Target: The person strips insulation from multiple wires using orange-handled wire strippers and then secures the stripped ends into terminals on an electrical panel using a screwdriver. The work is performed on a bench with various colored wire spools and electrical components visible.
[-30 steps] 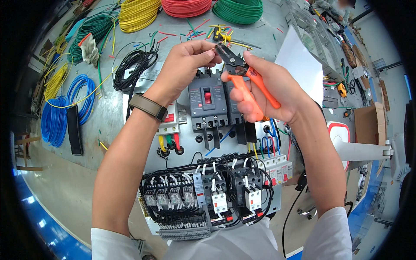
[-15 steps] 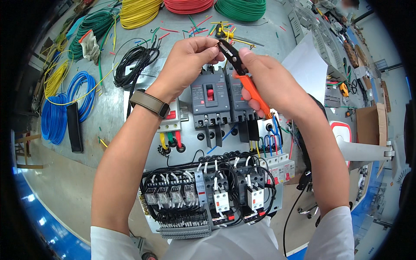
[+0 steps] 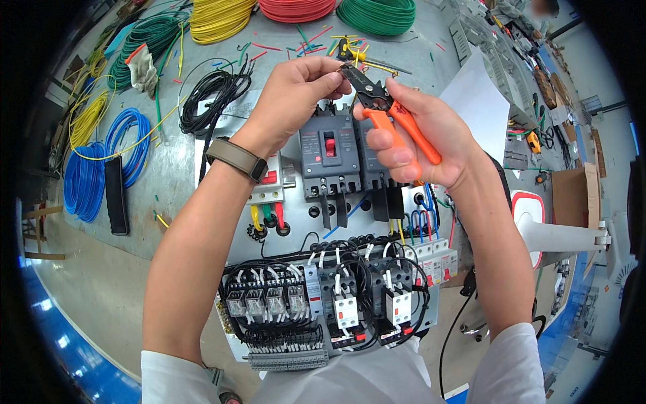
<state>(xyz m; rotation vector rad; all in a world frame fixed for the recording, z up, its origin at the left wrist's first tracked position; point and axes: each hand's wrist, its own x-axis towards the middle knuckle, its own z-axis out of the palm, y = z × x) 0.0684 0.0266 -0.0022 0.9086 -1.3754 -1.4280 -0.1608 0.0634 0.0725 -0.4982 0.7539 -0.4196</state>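
Wire coils crowd the bench (image 3: 151,188): yellow (image 3: 221,19), red (image 3: 296,8) and green (image 3: 377,15) at its far edge, blue (image 3: 86,182) by its left edge! A screwdriver (image 3: 344,50) lies just beyond the orange-handled pliers (image 3: 378,101), raised over the big grey switch (image 3: 330,151). The right hand (image 3: 431,128) wraps the handles, thumb uppermost; the left hand (image 3: 306,81), fingertips pinched, meets the pliers' nose, any catch too small to tell!

The pliers (image 3: 377,97) have smooth, orange plastic handles (image 3: 415,132) and a dark metal head (image 3: 358,81). Breaker (image 3: 330,165): matt grey plastic. Counter (image 3: 168,168) — dull, metal-looking. Paper (image 3: 483,94): smooth, matt. Glove (image 3: 142,73): rough cloth. Blue coil (image 3: 84,190) — glossy plastic. Box (image 3: 570,196): matt cardboard.
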